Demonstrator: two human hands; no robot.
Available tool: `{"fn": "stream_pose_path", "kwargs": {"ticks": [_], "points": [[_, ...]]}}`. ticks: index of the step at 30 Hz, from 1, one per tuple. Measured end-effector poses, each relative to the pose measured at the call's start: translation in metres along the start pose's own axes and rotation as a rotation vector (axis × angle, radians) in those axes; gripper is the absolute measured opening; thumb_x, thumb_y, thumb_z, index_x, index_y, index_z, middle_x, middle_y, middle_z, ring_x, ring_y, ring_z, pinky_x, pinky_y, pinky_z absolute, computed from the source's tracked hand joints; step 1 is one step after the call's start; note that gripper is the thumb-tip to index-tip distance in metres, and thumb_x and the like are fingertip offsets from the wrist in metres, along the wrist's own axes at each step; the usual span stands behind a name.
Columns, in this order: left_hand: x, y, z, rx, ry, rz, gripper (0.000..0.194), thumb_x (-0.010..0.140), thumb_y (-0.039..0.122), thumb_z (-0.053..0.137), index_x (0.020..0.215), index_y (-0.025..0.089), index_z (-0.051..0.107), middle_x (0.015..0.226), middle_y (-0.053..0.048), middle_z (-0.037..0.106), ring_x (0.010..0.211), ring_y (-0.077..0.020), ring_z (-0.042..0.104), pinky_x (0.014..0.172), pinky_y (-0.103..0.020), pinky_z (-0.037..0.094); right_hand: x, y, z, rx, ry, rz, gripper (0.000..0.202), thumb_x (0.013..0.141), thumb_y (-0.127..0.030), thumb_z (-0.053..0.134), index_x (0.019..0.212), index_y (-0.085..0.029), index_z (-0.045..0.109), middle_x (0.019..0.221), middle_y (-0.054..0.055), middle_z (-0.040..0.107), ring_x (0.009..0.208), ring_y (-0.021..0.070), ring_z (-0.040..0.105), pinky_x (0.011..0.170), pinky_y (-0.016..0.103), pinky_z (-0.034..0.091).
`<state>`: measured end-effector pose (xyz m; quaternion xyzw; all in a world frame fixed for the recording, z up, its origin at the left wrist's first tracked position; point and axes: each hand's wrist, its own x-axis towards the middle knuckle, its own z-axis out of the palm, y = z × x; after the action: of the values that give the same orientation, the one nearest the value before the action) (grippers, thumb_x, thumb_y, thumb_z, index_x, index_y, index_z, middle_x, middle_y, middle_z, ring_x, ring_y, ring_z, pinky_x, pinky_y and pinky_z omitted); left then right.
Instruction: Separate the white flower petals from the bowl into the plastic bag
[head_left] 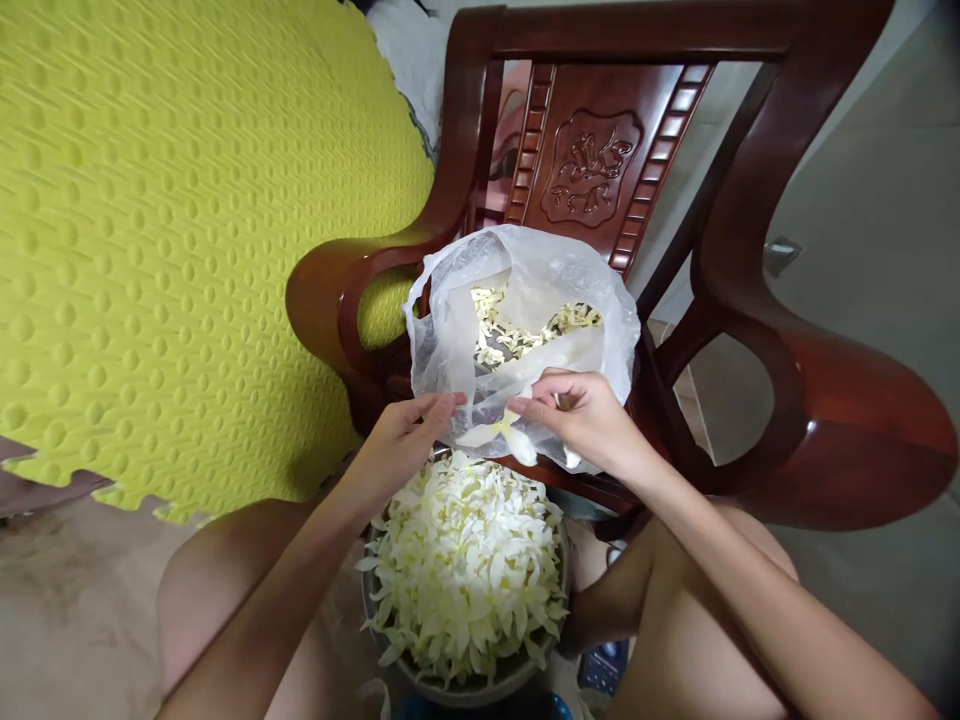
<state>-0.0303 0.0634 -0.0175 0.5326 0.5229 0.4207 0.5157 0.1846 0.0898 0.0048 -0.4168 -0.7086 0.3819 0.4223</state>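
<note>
In the head view my right hand pinches a white flower with long petals and a pale yellow middle, above the front edge of the plastic bag. My left hand is closed, thumb against fingertips, at the bag's left front edge; whatever lies between those fingertips is too small to tell. Loose pale yellow-white petals are spread inside the open bag. Below my hands, a round metal bowl is heaped with white flowers.
The bag rests on a carved reddish-brown wooden chair with wide curved arms. A yellow foam mat stands at the left. My knees flank the bowl. A dark blue printed item lies on the floor, and something blue shows beneath the bowl.
</note>
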Motion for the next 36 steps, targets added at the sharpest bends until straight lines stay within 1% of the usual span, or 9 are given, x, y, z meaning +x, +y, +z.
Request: {"fn": "stream_pose_path", "kwargs": {"ticks": [3, 6, 10, 16, 20, 26, 30, 33, 36], "points": [[-0.010, 0.008, 0.006, 0.004, -0.173, 0.007, 0.044, 0.080, 0.055, 0.065, 0.104, 0.019, 0.076, 0.092, -0.008, 0.075, 0.079, -0.0199, 0.065, 0.065, -0.026, 0.048, 0.000, 0.000, 0.010, -0.059, 0.001, -0.024, 0.041, 0.079, -0.045, 0.072, 0.054, -0.017, 0.055, 0.061, -0.005, 0.040, 0.057, 0.0093, 0.038, 0.054, 0.027, 0.030], [-0.013, 0.006, 0.010, 0.078, -0.097, -0.001, 0.031, 0.078, 0.046, 0.071, 0.086, 0.017, 0.079, 0.078, -0.005, 0.074, 0.069, -0.0162, 0.061, 0.058, -0.023, 0.043, 0.002, -0.001, 0.010, -0.088, -0.005, -0.022, 0.035, 0.078, -0.044, 0.074, 0.059, -0.017, 0.062, 0.063, -0.004, 0.042, 0.058, 0.0095, 0.039, 0.055, 0.027, 0.031], [-0.010, 0.002, 0.007, 0.123, 0.003, 0.015, 0.029, 0.074, 0.045, 0.074, 0.081, 0.018, 0.080, 0.075, -0.006, 0.075, 0.066, -0.0160, 0.060, 0.058, -0.024, 0.042, 0.003, -0.008, 0.004, -0.068, 0.054, -0.022, 0.023, 0.076, -0.041, 0.076, 0.080, -0.019, 0.075, 0.066, -0.004, 0.046, 0.059, 0.0099, 0.042, 0.055, 0.027, 0.033], [-0.009, 0.006, 0.002, 0.151, 0.099, 0.044, 0.029, 0.069, 0.046, 0.078, 0.075, 0.018, 0.080, 0.073, -0.007, 0.076, 0.064, -0.0158, 0.060, 0.057, -0.025, 0.043, -0.005, -0.018, 0.004, -0.128, 0.082, -0.177, 0.014, 0.080, -0.030, 0.076, 0.072, -0.018, 0.074, 0.064, -0.004, 0.046, 0.059, 0.0100, 0.044, 0.054, 0.026, 0.034], [-0.010, 0.007, 0.002, 0.159, 0.150, 0.069, 0.029, 0.067, 0.046, 0.080, 0.071, 0.017, 0.078, 0.066, -0.005, 0.072, 0.060, -0.0137, 0.056, 0.053, -0.024, 0.040, -0.010, -0.019, 0.007, -0.167, -0.014, -0.252, 0.008, 0.080, -0.025, 0.075, 0.076, -0.018, 0.075, 0.067, -0.003, 0.047, 0.061, 0.0095, 0.045, 0.054, 0.025, 0.035], [-0.011, 0.010, 0.004, 0.114, 0.189, 0.064, 0.035, 0.061, 0.045, 0.084, 0.055, 0.016, 0.066, 0.054, -0.001, 0.063, 0.051, -0.0101, 0.049, 0.047, -0.023, 0.035, -0.009, -0.012, 0.006, -0.235, 0.009, -0.285, 0.020, 0.076, -0.026, 0.080, 0.093, -0.016, 0.076, 0.069, -0.004, 0.044, 0.062, 0.0106, 0.046, 0.055, 0.025, 0.038], [-0.009, 0.012, 0.006, 0.007, 0.184, 0.045, 0.039, 0.055, 0.040, 0.088, 0.052, 0.016, 0.058, 0.049, 0.003, 0.056, 0.048, -0.0080, 0.046, 0.046, -0.021, 0.032, -0.012, -0.009, 0.005, -0.313, 0.176, -0.509, 0.019, 0.080, -0.018, 0.076, 0.098, -0.015, 0.074, 0.070, -0.003, 0.045, 0.062, 0.0105, 0.047, 0.054, 0.025, 0.039], [-0.009, 0.011, 0.008, -0.122, 0.127, 0.005, 0.043, 0.053, 0.038, 0.089, 0.051, 0.016, 0.052, 0.047, 0.006, 0.051, 0.046, -0.0060, 0.041, 0.045, -0.020, 0.029, -0.018, -0.012, 0.003, -0.476, 0.160, -0.762, 0.027, 0.082, -0.018, 0.074, 0.108, -0.014, 0.070, 0.078, 0.000, 0.051, 0.064, 0.0108, 0.050, 0.054, 0.025, 0.041], [-0.009, 0.010, 0.011, -0.190, 0.057, -0.016, 0.043, 0.053, 0.037, 0.089, 0.051, 0.016, 0.051, 0.047, 0.005, 0.052, 0.047, -0.0059, 0.042, 0.046, -0.019, 0.029, -0.022, -0.016, 0.003, -0.709, 0.149, -0.931, 0.031, 0.085, -0.021, 0.072, 0.114, -0.012, 0.067, 0.075, 0.001, 0.049, 0.062, 0.0124, 0.047, 0.052, 0.026, 0.039]]}}
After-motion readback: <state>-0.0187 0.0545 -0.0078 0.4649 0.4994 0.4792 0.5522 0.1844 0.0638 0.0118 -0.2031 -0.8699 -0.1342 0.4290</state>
